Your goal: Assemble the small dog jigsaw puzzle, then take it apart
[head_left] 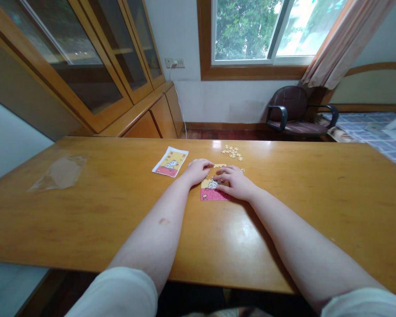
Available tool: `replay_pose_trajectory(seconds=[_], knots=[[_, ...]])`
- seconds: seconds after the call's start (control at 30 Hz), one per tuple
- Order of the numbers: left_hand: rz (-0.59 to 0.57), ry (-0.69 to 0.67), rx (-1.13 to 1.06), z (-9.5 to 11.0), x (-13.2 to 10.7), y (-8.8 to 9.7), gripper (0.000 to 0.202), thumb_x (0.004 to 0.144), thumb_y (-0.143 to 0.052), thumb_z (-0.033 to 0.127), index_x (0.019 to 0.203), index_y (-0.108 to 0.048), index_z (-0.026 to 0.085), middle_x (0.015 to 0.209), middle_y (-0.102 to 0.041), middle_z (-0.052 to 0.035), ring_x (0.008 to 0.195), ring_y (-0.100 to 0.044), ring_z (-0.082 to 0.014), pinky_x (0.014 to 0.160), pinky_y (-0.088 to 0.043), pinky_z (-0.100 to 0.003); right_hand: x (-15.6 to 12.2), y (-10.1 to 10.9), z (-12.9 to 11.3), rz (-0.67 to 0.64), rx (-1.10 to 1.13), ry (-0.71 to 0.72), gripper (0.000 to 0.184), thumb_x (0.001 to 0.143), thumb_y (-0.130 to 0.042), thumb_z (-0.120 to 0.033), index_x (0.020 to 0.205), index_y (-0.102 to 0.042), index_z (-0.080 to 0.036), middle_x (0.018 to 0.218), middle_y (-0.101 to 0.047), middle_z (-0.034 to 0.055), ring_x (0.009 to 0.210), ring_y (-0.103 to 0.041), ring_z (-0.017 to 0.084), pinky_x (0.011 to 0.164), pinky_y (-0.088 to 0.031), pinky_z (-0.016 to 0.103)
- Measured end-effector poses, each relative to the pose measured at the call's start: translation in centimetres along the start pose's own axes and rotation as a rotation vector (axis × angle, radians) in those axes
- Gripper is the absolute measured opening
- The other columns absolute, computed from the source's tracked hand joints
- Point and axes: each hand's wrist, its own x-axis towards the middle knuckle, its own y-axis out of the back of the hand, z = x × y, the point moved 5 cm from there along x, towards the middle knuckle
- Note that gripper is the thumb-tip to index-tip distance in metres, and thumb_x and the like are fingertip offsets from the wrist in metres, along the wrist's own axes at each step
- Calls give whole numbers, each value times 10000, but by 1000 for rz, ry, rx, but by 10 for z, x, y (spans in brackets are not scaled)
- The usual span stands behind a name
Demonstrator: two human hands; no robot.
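Card point(170, 162) left of puzzle point(213, 194), loose pieces point(233, 155) behind

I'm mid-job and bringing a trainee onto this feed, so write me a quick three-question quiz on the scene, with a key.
1. Which hand is nearer the printed picture sheet? A) left B) right C) both equally near
2. True or false: the cluster of loose pieces lies between the partly assembled puzzle and the person.
3. What see-through thing lies toward the left end of the table?

Key:
1. A, the left hand.
2. False; the cluster lies beyond the puzzle, on the window side.
3. A clear plastic bag or wrapper.
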Motion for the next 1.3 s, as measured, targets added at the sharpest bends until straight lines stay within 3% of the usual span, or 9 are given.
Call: replay_pose_trajectory(seconds=[0.53, 0.6, 0.7, 0.77, 0.83, 1.13, 1.3], knots=[[8, -2, -16, -3, 0, -1, 335, 829, -530, 165, 1096, -720, 231, 1174, -708, -25, 1127, -607, -199, 1044, -443, -342, 0, 0, 1, -22, -66, -57, 327, 879, -609, -445, 1135, -715, -271, 1261, -625, 90, 1193, -490, 278, 1066, -310, 496], [11, -6, -14, -3, 0, -2, 338, 829, -530, 166, 1101, -719, 233, 1177, -706, -25, 1130, -604, -202, 1043, -443, -346, 0, 7, 9, 62, -132, -182, 310, 902, -562, -418, 1122, -707, -254, 1240, -636, 95, 1166, -501, 282, 1078, -280, 516], [4, -3, -14, -3, 0, -1, 345, 831, -521, 161, 1107, -717, 229, 1188, -702, -25, 1131, -603, -206, 1034, -450, -348, -9, 20, 29, 205, -286, -531, 323, 901, -534, -365, 1115, -683, -174, 1209, -624, 173, 1161, -491, 342, 1054, -271, 566], [-5, 3, -13, -1, -1, 0, 346, 833, -515, 159, 1107, -716, 223, 1192, -701, -26, 1133, -604, -208, 1030, -452, -347, -18, 24, 39, 215, -348, -733, 357, 893, -536, -362, 1112, -662, -109, 1167, -603, 248, 1151, -489, 395, 989, -320, 589], [-13, 10, -11, 0, -2, 2, 348, 834, -511, 156, 1106, -716, 225, 1195, -700, -23, 1135, -605, -207, 1030, -453, -345, -22, 23, 44, 179, -360, -805, 363, 902, -509, -356, 1090, -659, -84, 1107, -597, 285, 1114, -505, 418, 917, -376, 584], [-17, 17, -19, 2, -2, 3, 345, 831, -514, 151, 1100, -717, 228, 1194, -701, -27, 1137, -607, -210, 1035, -447, -349, -13, 16, 47, 81, -386, -657, 299, 876, -445, -183, 912, -740, -146, 922, -653, 221, 886, -612, 308, 746, -486, 415], [-16, 13, -20, -1, -2, 1, 345, 833, -516, 161, 1104, -716, 234, 1192, -701, -20, 1141, -603, -209, 1034, -448, -345, -10, 14, 48, 130, -323, -638, 264, 869, -494, -201, 1025, -705, -172, 1000, -679, 180, 929, -619, 300, 812, -482, 417]])
